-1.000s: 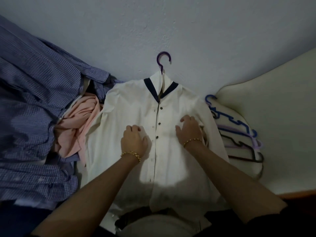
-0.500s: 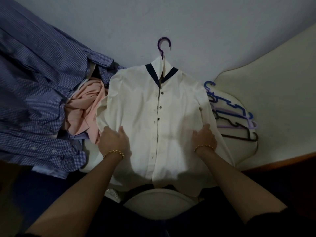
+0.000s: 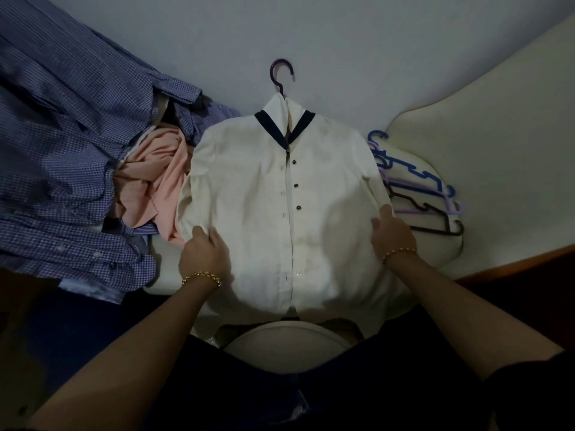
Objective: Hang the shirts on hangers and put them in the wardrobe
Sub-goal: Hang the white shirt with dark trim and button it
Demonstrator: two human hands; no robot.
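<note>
Pale wall [image 3: 342, 42] behind; left hand [image 3: 205, 256] and right hand [image 3: 393, 234] wide apart, fingers curled round cream shirt [image 3: 264, 197] sides.

A cream shirt [image 3: 264, 197] on a purple hanger [image 3: 281, 73] is laid flat on the pale surface [image 3: 342, 42]; checked shirts [image 3: 68, 144] and a pink garment [image 3: 152, 181] are heaped left, spare hangers [image 3: 417, 194] stacked right.

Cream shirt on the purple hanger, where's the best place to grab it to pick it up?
Probably the hook of the purple hanger, coming from the far end beyond the collar. It sticks out bare past the cream shirt, which lies flat, front up, so fingers can curl round it and the hanger should carry the cloth evenly.
</note>
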